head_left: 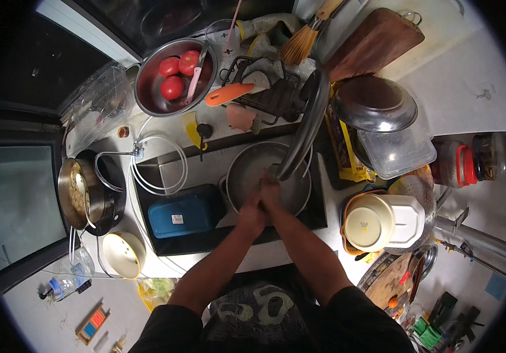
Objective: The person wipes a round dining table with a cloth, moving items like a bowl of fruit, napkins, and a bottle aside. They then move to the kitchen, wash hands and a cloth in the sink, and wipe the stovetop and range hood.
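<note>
Over a round metal pot in the dark sink, both my hands come together just under the end of the dark curved faucet. My right hand is the nearer to the spout. Against it, slightly lower and to the left, rests my left hand. The fingers of both are bunched and too unclear to make out, and no held object shows. A blue plastic container lies in the sink left of the pot.
Behind the sink stand a metal bowl with tomatoes and a pink-handled knife, and an orange-handled tool. A pan sits at left near a cream bowl. Stacked cream bowls and a metal lid are at right.
</note>
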Motion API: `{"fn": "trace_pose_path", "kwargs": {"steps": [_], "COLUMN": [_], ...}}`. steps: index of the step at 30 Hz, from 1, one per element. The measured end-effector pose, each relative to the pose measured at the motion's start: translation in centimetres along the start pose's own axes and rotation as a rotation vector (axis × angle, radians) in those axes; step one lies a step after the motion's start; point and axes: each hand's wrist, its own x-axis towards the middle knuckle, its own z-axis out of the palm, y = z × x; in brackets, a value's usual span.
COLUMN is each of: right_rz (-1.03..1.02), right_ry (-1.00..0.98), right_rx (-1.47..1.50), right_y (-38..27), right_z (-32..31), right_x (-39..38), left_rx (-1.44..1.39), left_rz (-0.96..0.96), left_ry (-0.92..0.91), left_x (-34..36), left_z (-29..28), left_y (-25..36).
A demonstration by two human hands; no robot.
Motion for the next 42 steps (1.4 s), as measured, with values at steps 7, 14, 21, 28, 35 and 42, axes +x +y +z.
{"fn": "trace_pose_path", "kwargs": {"steps": [7,14,21,28,35,42], "right_rz": [0.222,0.459,0.116,-0.230,-0.232,-0.164], "right_ry": [-0.190,-0.032,-0.115,0.074,0.329,0.095], "right_rx": [0.007,0.468,0.073,-0.118,-0.140,-0.051], "right_y": [-10.0,-11.4,-7.2,0.2,-5.9,-5.2], "right_z": [-2.1,-2.9,0.4,3.8,5.8,4.5], "right_x": [-2.9,-3.2,-6.1,-4.7,-6.9,-8.1], "left_rx": [0.056,-0.139,-0.070,-0.219,-0.948,-1.008], "left_rz": [-0.004,-0.377,-0.303,-0.085,-0.704,-0.646], "left_ry": [0.087,-0.096,-0.039,-0.030,0.329,0.258], "left_x": [-1.5,0.5,-1.5,-2.7,-0.7,-0.8], "left_z": [0.5,-3.2,-0.5,0.1,0.0,-1.8], "left_y": [1.5,10.5,12.3,-1.7,12.9,8.7]}}
